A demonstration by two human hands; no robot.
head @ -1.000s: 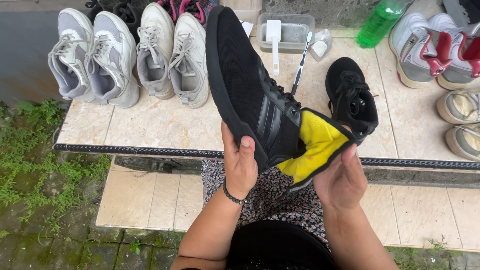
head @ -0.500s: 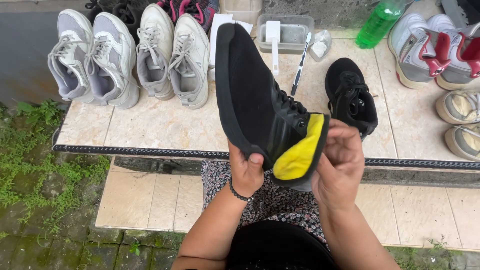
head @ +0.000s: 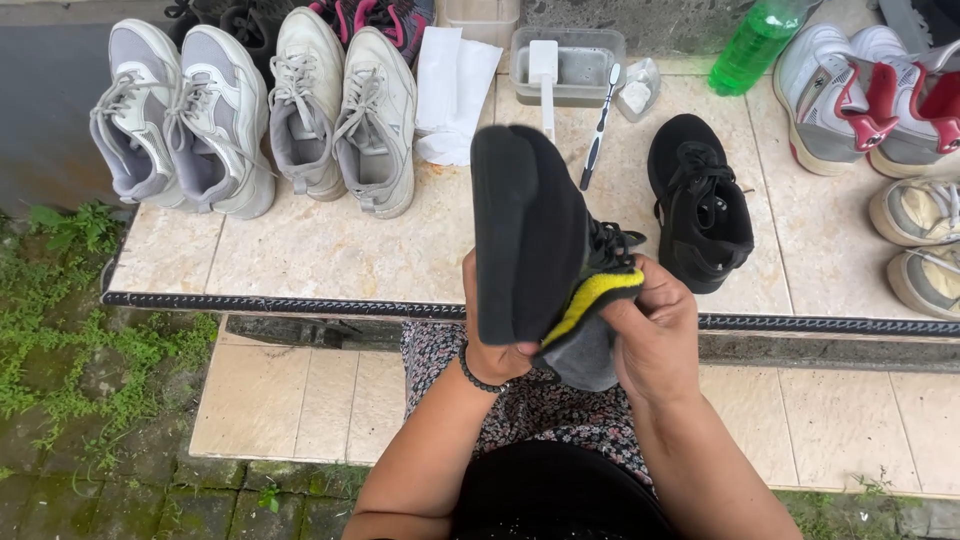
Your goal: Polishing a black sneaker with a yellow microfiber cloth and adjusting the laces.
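Observation:
My left hand [head: 497, 352] grips the heel end of a black sneaker [head: 530, 230], held upright with its toe pointing away and its sole side turned toward me. My right hand [head: 655, 338] presses a yellow and grey cloth [head: 590, 320] against the shoe's heel side, fingers closed around the cloth. A dark bead bracelet sits on my left wrist. The matching black sneaker [head: 700, 200] rests on the tiled ledge [head: 330, 250] just beyond my right hand.
Two grey sneakers [head: 175, 115] and two cream sneakers [head: 345, 105] line the ledge at left. A white cloth [head: 450, 90], a clear tub with brush [head: 565, 65], a toothbrush [head: 598, 125] and a green bottle [head: 755, 45] lie behind. More shoes [head: 880, 95] crowd the right edge.
The black sneaker has turned from showing its side to showing its sole edge. The cloth has folded tighter under my right hand and slid along the heel.

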